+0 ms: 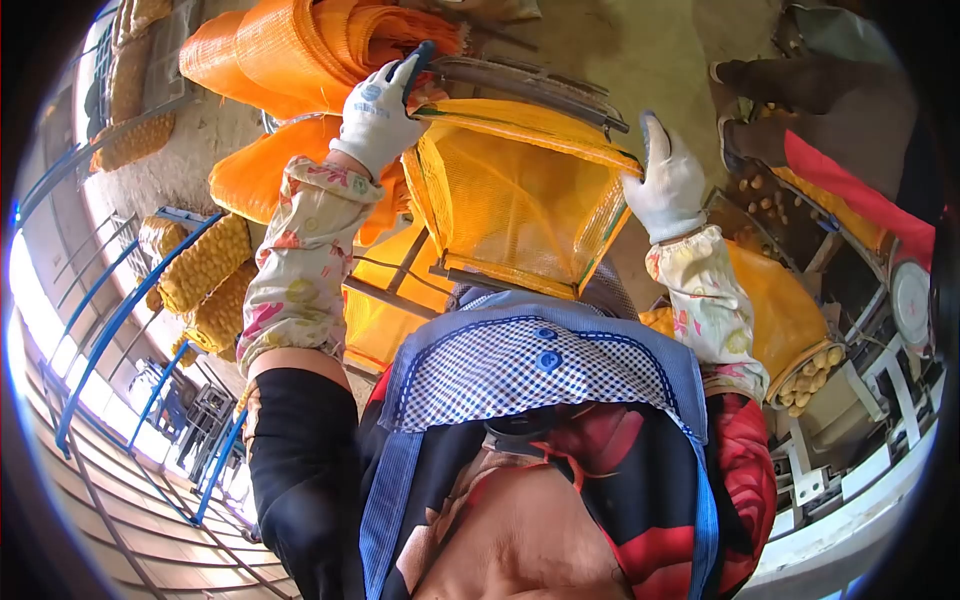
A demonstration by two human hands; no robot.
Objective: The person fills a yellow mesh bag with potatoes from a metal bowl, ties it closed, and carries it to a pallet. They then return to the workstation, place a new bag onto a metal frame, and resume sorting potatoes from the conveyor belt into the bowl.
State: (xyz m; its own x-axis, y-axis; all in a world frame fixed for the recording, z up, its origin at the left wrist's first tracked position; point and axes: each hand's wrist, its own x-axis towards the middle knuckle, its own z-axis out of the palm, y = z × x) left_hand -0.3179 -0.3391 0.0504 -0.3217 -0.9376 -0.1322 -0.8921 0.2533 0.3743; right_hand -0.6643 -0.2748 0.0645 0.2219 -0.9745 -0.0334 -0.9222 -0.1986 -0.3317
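- Far left, I see blue rails [219,468] beside a bright, pale wall. Full sacks of potatoes [208,265] are piled behind them, so things look tight there.
- Next, a big orange mesh roll [270,62] lies near the top, with more orange mesh below it, close by the arm.
- The left hand [382,118] wears a white glove with blue fingertips. Its fingers are partly bent, and it touches the top left corner of the yellow mesh bag [515,195]. I can't tell how tightly it grips. Blue marks sit on the back of the glove, too small for me to read.
- The bag is in the middle, between both hands, its mouth wide. Its top edge has a green stripe. A metal bar [530,85] is just behind that edge, and a checked apron [530,370] with blue buttons is just below the bag.
- The right hand [665,190] pinches the bag's top right corner, one finger pointing up.
- Past it, bare grey-green floor [665,70] gives some room up top.
- Far right, a full yellow sack [785,310] lies tipped, potatoes at its end. Another person's dark trouser leg [830,105] is above it, and a round white thing [911,300] is beside it.
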